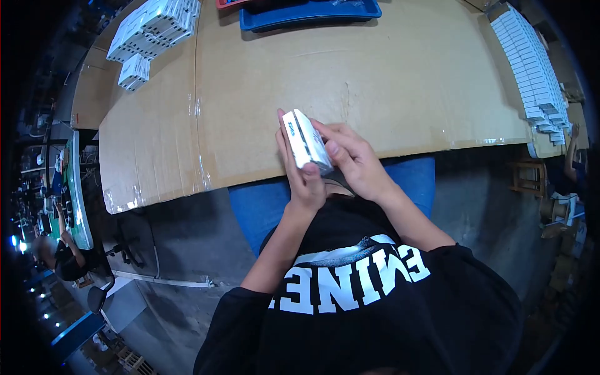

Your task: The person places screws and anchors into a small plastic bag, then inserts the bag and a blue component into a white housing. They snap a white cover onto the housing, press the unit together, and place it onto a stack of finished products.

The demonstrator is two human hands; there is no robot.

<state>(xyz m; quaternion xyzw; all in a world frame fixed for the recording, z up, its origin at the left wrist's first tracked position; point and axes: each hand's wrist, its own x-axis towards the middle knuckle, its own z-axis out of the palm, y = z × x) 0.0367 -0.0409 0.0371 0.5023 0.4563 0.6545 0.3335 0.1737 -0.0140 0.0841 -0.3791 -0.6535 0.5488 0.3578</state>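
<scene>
A small white box (304,141) with dark marks and a dark line along its side is held up near the table's front edge. My left hand (304,181) is wrapped round its left side, with the thumb at the lower end. On the right side, my right hand (351,156) has its bent fingers and thumb against the box. Both hands are over the front edge of the cardboard-covered table (250,94), close to my body.
White boxes (150,31) stand stacked at the back left, with a smaller stack (134,72) beside them. Long rows of white boxes (528,69) are at the right. A blue tray (312,19) lies at the back. Another person (67,253) sits at the far left.
</scene>
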